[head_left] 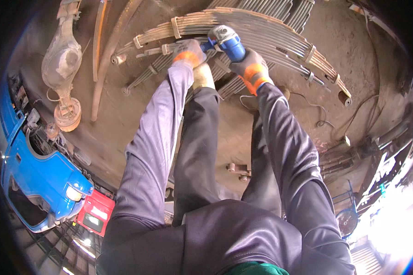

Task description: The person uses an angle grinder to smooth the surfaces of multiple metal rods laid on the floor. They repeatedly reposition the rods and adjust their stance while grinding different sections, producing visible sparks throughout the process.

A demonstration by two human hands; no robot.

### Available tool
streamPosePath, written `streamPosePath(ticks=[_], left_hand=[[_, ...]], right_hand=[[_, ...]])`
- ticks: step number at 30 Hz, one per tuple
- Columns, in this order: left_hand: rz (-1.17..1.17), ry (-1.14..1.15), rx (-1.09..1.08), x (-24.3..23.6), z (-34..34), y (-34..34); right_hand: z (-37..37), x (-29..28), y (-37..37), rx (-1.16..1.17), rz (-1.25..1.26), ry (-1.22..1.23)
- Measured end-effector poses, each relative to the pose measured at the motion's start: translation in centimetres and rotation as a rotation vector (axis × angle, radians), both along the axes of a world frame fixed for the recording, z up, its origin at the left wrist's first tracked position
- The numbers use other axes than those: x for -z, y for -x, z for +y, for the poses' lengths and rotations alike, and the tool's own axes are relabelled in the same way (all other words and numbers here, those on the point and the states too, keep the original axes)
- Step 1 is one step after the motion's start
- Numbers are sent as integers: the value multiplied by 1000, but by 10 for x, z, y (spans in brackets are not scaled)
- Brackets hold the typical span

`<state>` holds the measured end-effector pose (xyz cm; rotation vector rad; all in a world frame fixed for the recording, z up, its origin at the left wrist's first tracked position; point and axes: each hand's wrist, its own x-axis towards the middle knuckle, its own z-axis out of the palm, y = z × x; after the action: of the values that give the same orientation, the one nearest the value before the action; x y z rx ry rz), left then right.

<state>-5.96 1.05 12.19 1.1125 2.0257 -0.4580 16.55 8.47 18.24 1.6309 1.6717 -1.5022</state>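
A blue angle grinder with a silver head is held over curved, rusty leaf-spring packs on the floor. My left hand, in a grey and orange glove, is closed round the side handle at the tool's left. My right hand, gloved alike, grips the rear of the blue body. The disc is hidden from this view. My boot is under the near side of the springs, close below my left hand.
A rusty axle housing and long curved bars lie at left. A cable trails over the floor at right. Small metal parts lie between my legs. A blue vehicle cab and a red vehicle stand at lower left.
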Motion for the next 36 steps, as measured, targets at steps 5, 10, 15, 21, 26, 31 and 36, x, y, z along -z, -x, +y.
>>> streamPosePath(ticks=[5, 10, 15, 21, 26, 31, 36], left_hand=[[5, 37, -4, 5, 14, -39], [26, 19, -48, -24, 24, -35], [55, 33, -48, -19, 25, -3], [-6, 58, 208, -22, 64, -39], [-87, -27, 27, -37, 88, -89], [-62, 24, -44, -24, 77, -91], [82, -16, -102, -14, 45, -27]], right_hand=[[13, -6, -33, 12, 51, -16], [10, 21, -24, -52, 36, -167], [12, 31, 1, -57, 83, -161], [20, 56, -42, 225, 209, -94], [53, 34, -90, 81, 22, -100], [61, 25, -85, -20, 57, -131], [51, 39, -16, -87, 52, -80]])
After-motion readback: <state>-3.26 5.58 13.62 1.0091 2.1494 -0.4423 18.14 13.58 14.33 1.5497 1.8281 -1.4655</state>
